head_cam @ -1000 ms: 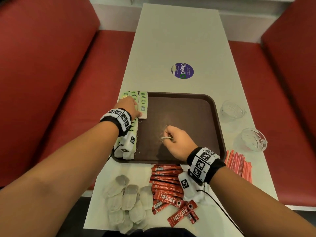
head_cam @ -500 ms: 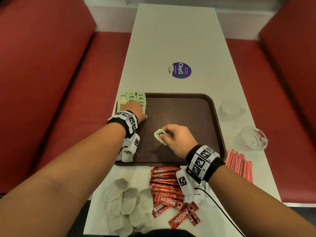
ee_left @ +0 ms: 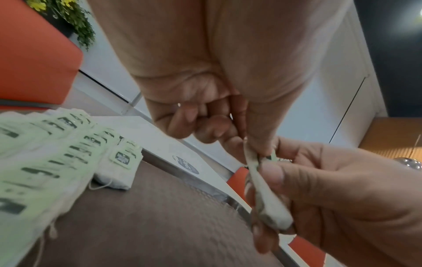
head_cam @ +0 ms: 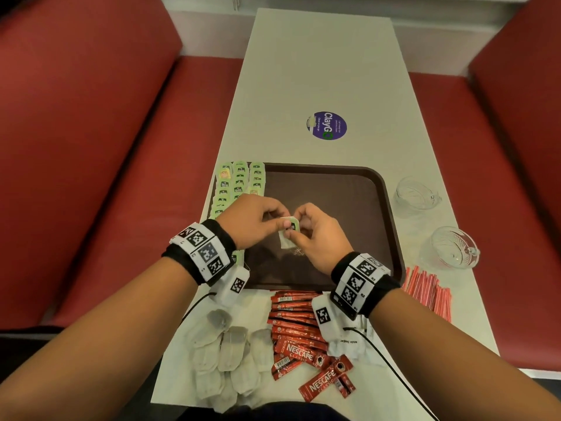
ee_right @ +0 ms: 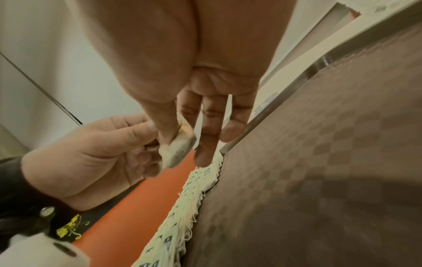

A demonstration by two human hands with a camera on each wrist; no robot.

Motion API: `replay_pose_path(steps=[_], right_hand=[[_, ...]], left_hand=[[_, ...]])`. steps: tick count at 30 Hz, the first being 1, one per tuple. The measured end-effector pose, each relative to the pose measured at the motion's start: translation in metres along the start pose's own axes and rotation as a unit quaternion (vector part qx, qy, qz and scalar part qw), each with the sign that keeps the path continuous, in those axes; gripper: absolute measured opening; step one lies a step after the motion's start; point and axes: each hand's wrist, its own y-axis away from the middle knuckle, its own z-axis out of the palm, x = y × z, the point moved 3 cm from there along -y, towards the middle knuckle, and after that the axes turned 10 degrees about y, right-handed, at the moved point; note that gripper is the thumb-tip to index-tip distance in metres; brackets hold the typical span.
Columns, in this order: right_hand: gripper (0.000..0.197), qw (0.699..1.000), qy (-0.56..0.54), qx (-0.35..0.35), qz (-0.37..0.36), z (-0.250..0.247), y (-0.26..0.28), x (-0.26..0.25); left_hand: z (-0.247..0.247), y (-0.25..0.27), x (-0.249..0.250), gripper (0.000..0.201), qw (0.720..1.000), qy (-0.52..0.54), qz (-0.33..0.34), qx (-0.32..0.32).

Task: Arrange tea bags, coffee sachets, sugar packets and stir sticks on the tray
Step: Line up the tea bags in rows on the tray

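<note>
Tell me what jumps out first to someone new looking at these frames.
Both hands meet over the brown tray: the left hand and right hand pinch one tea bag in a shared grip. Rows of green-tagged tea bags line the tray's left edge. Red Nescafe sachets lie on the table just near of the tray.

This looks like a café or canteen booth: red padded benches [head_cam: 100, 141] flank a narrow white table [head_cam: 321, 65] bearing a purple "ClayGo" clean-as-you-go sticker [head_cam: 327, 125], a brown serving tray [head_cam: 340, 189], and Nescafé sachets [head_cam: 299, 335].
</note>
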Motion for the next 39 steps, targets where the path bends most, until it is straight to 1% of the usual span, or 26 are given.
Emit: replay_pose_path(steps=[2, 4, 7, 9, 11, 14, 16, 18, 23, 25, 28, 30, 32, 34, 36, 38, 39], right_hand=[[0.026, 1.0, -0.009, -0.006, 0.006, 0.003, 0.0, -0.001], [0.03, 1.0, -0.017, -0.001, 0.01, 0.005, 0.001, -0.003], [0.036, 0.999, 0.02, -0.022, 0.019, 0.009, 0.001, 0.0], [0.036, 0.994, 0.07, -0.072, 0.029, 0.014, 0.002, 0.006], [0.029, 0.977, 0.152, -0.145, 0.033, 0.016, 0.006, 0.012], [0.029, 0.938, 0.243, -0.244, 0.027, 0.02, 0.016, 0.019], [0.027, 0.925, 0.263, -0.272, 0.029, 0.022, 0.021, 0.023], [0.022, 0.922, 0.271, -0.275, 0.03, 0.023, 0.024, 0.025], [0.014, 0.922, 0.282, -0.264, 0.027, 0.027, 0.027, 0.025], [0.014, 0.921, 0.284, -0.263, 0.029, 0.027, 0.026, 0.026], [0.014, 0.921, 0.287, -0.263, 0.031, 0.027, 0.027, 0.026], [0.013, 0.921, 0.288, -0.26, 0.029, 0.027, 0.028, 0.025], [0.013, 0.922, 0.288, -0.257, 0.028, 0.027, 0.028, 0.024], [0.013, 0.921, 0.294, -0.253, 0.027, 0.027, 0.029, 0.024], [0.013, 0.917, 0.31, -0.25, 0.021, 0.028, 0.03, 0.022], [0.011, 0.913, 0.325, -0.248, 0.011, 0.03, 0.032, 0.018], [0.01, 0.912, 0.327, -0.247, 0.004, 0.031, 0.034, 0.013]], left_hand=[[-0.003, 0.004, -0.003, 0.01, 1.0, 0.0, 0.003, 0.027], [-0.005, 0.008, -0.004, 0.008, 0.999, -0.002, 0.01, 0.039], [-0.011, 0.009, -0.009, 0.009, 0.999, -0.004, 0.004, 0.051], [-0.019, 0.004, -0.018, 0.009, 0.997, -0.024, -0.019, 0.07], [-0.029, -0.005, -0.034, 0.014, 0.993, -0.065, -0.055, 0.081], [-0.034, -0.021, -0.06, 0.022, 0.984, -0.122, -0.121, 0.055], [-0.033, -0.032, -0.071, 0.024, 0.978, -0.142, -0.149, 0.037], [-0.034, -0.041, -0.074, 0.023, 0.973, -0.157, -0.164, 0.038], [-0.04, -0.06, -0.077, 0.016, 0.961, -0.178, -0.201, 0.066], [-0.04, -0.063, -0.075, 0.023, 0.954, -0.197, -0.216, 0.072], [-0.035, -0.066, -0.069, 0.036, 0.939, -0.252, -0.218, 0.079], [-0.027, -0.068, -0.069, 0.047, 0.932, -0.278, -0.228, 0.053], [-0.018, -0.071, -0.073, 0.05, 0.926, -0.29, -0.241, 0.017], [-0.015, -0.072, -0.073, 0.042, 0.925, -0.287, -0.247, 0.007], [-0.016, -0.068, -0.067, 0.042, 0.929, -0.278, -0.244, 0.011], [-0.02, -0.057, -0.053, 0.046, 0.937, -0.269, -0.222, 0.029], [-0.022, -0.048, -0.044, 0.044, 0.943, -0.257, -0.205, 0.041]])
